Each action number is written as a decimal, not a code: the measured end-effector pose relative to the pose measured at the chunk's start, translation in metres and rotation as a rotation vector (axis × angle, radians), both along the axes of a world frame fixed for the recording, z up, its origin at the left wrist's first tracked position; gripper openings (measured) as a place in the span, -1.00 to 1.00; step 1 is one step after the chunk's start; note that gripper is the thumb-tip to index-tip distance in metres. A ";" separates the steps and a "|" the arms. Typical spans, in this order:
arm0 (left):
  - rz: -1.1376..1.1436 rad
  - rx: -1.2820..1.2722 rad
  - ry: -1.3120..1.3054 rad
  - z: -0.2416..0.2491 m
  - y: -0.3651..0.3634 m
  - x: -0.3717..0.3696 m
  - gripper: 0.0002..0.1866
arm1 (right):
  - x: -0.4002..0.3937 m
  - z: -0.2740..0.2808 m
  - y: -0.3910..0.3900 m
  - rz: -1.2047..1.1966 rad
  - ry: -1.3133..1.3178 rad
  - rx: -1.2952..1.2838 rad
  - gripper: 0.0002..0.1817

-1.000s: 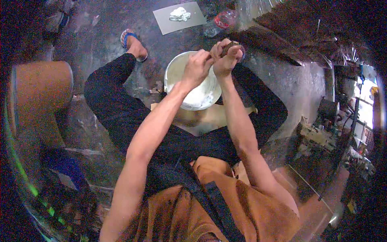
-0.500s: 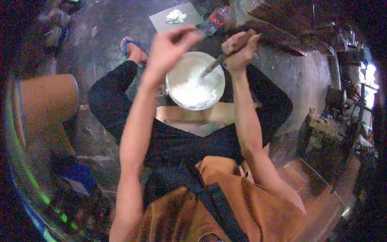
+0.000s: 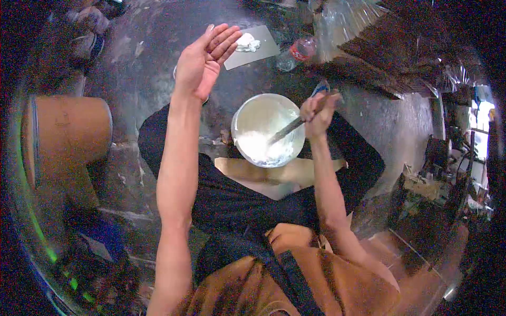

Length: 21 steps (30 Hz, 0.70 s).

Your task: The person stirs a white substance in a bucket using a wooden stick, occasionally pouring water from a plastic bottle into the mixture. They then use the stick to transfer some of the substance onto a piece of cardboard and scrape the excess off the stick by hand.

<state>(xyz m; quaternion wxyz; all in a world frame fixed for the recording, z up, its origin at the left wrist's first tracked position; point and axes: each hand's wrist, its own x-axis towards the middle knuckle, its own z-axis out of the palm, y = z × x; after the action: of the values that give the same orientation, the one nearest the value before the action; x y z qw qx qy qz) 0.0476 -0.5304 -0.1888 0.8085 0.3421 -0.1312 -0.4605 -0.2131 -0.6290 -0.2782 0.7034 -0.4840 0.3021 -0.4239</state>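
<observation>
A white bucket [image 3: 243,111] stands between my legs with a bright white, paste-like material [image 3: 263,147] inside. My right hand [image 3: 319,115] is closed round the upper end of a stick [image 3: 287,130], whose lower end dips into the white material. The stick leans down to the left across the bucket's right side. Raised to the left of the bucket, my left hand [image 3: 203,60] is open and holds nothing, its palm turned up and fingers stretched out. Beyond its fingertips, a white lump [image 3: 247,43] lies on a flat grey sheet [image 3: 263,57] on the floor.
A clear plastic bottle with a red label [image 3: 303,50] lies beyond the bucket. Brown cylindrical drum [image 3: 74,126] is at the left. Plastic-covered brown material [image 3: 363,47] lies at the upper right, and a cluttered stand [image 3: 421,184] is farther right.
My left hand has moved away from above the bucket to the upper left and opened out. My right hand still grips the stick, tilted lower now. The whole view has shifted, with the bucket appearing lower.
</observation>
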 end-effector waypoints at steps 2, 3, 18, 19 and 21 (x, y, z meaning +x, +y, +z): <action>0.068 0.083 -0.058 -0.007 -0.003 0.005 -0.63 | -0.001 0.040 -0.010 0.048 -0.142 0.029 -0.36; 0.099 0.188 -0.160 -0.006 -0.004 0.009 -0.61 | 0.000 0.056 -0.012 0.070 -0.206 0.051 -0.37; 0.360 0.220 -0.385 0.011 0.002 0.034 -0.84 | 0.016 0.101 -0.011 0.000 -0.106 0.057 -0.29; 0.381 0.272 -0.464 0.005 0.001 0.035 -0.84 | 0.017 0.094 -0.014 -0.038 -0.176 0.057 -0.29; 0.401 0.286 -0.511 0.000 0.002 0.037 -0.84 | 0.028 0.052 -0.027 -0.103 -0.321 0.058 -0.29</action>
<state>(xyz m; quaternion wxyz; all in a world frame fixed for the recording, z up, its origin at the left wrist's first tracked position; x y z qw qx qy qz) 0.0842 -0.5288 -0.1884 0.7679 0.5749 -0.1938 -0.2057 -0.1851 -0.6564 -0.2264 0.7335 -0.3734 0.2225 -0.5225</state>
